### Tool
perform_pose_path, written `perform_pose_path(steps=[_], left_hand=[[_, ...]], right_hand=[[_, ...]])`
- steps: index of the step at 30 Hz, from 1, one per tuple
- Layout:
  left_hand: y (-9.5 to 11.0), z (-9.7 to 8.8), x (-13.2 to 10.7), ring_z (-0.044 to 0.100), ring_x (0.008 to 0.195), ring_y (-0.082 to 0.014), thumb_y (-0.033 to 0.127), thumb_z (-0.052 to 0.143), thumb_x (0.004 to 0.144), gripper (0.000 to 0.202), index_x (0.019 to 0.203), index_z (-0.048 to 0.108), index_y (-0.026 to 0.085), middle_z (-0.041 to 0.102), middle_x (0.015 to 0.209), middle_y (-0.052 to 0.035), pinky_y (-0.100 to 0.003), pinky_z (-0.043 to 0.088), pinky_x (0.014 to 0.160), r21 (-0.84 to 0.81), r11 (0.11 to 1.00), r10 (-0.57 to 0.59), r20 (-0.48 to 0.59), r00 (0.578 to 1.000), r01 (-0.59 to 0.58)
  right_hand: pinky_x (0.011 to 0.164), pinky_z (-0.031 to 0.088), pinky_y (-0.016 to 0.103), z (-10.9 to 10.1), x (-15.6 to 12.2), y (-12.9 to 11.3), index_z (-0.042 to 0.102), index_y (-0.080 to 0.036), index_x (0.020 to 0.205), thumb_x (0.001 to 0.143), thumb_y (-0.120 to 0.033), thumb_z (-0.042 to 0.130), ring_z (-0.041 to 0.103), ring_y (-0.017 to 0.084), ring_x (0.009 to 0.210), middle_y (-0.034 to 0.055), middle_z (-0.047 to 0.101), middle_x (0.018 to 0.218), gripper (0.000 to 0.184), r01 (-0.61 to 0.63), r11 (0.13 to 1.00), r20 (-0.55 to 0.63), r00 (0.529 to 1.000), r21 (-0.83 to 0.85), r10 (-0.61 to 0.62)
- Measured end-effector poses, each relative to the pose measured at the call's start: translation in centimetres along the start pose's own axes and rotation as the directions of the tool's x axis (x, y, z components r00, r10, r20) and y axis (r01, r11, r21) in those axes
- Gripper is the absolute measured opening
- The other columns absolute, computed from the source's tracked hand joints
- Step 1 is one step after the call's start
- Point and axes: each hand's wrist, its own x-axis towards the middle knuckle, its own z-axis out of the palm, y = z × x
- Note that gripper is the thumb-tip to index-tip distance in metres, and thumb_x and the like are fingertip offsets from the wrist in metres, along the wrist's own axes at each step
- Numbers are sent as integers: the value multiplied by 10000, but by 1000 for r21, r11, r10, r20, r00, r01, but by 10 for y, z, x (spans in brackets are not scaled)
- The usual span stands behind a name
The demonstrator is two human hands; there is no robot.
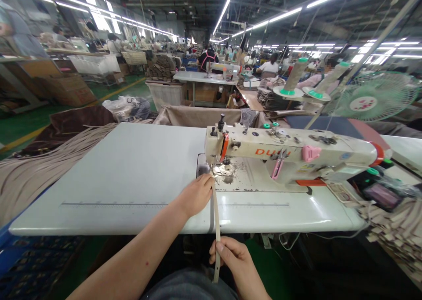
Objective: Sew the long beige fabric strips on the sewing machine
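Strap [216,212]: 1 in hand; runs from the needle plate [224,170], across the near side of the table [115,168], over its front edge to a loose lower end with small dark marks.
Left hand [198,194]: on the table just in front of the needle plate, fingers together at the strap's upper part; whether they pinch or only press cannot be told.
Right hand [232,256]: below the table edge, thumb and fingers clamped on the strap near its lower end; well apart from the left hand.
Strap, done: upper part placed at the needle plate; stitching cannot be made out at this size.
Strap, left: judged early in its run, since the length between the hands lies on the near side of the machine [240,153].
Left pile [66,155]: many straps, overlapping; exact count not possible.
Right pile [398,229]: many pieces, stacked; exact count not possible. Finished or unfinished state of either pile cannot be told.
Machine: 1 on this table; 1 rear machine [227,68] on a table ahead.
Cones [296,77]: 2, on stands.
Snips [278,166]: 1, against the machine.
Scale [115,204]: 1, along the table.
Fan [362,103]: 1, at right.
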Motion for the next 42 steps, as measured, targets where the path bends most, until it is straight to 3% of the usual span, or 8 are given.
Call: perform_pose_path(steps=[10, 16, 20, 24, 33, 38, 42], left_hand=[[-3, 5, 0, 549, 1324, -271, 155, 518, 953, 331, 1284, 515, 155, 565, 1373, -159, -445, 462, 1151, -8, 1000, -18, -11, 1000, 18], [0, 1, 0, 599, 1254, -253, 162, 486, 980, 236, 1208, 542, 182, 608, 1302, -131, -428, 519, 1081, 6, 1000, -12, -1, 1000, 12], [2, -3, 0, 625, 1204, -238, 141, 486, 975, 191, 1141, 566, 191, 626, 1249, -110, -402, 528, 1066, 12, 1000, -4, -7, 1000, 4], [2, -5, -1, 633, 1177, -244, 144, 482, 981, 167, 1108, 582, 184, 636, 1223, -116, -407, 535, 1056, 20, 1000, 17, 4, 1000, -18], [0, -1, -2, 628, 1174, -241, 149, 489, 981, 164, 1123, 567, 177, 620, 1232, -117, -405, 524, 1068, 21, 1000, 9, 5, 1000, -9], [1, -1, -2, 637, 1148, -244, 151, 490, 978, 153, 1104, 573, 173, 626, 1217, -123, -418, 525, 1057, 25, 1000, 3, 0, 1000, -3], [1, 0, -1, 605, 1205, -247, 154, 485, 982, 162, 1115, 575, 170, 631, 1210, -112, -416, 510, 1075, 58, 998, 7, 28, 1000, -9]], right_hand=[[639, 454, 277, -3, 3, 5, 761, -167, 765, 875, -596, 702, 593, 171, 631, 45, 691, 657, 447, 2, 1000, 17, 1000, -20, -1], [666, 448, 284, -8, 3, 8, 759, -162, 817, 880, -565, 710, 609, 183, 678, 51, 697, 698, 411, 1, 1000, 39, 999, 2, -1], [679, 442, 292, -7, 3, 2, 765, -173, 765, 874, -539, 720, 574, 176, 679, 34, 656, 699, 385, 58, 998, 79, 995, -19, -57], [746, 453, 306, -1, 0, -10, 743, -192, 698, 846, -510, 756, 573, 201, 769, 35, 645, 777, 351, 137, 987, 29, 990, -77, -136], [745, 484, 314, 4, 0, -8, 753, -186, 921, 846, -554, 743, 618, 215, 757, 36, 694, 757, 376, 73, 993, -73, 994, -89, -79], [842, 514, 345, 1, 9, -10, 757, -180, 1039, 846, -553, 741, 641, 250, 859, 72, 729, 912, 420, 160, 937, -160, 963, -309, -218], [791, 519, 323, 2, 16, -14, 718, -180, 1154, 879, -556, 705, 639, 225, 777, 32, 690, 775, 465, 182, 928, -136, 962, -325, -236]])
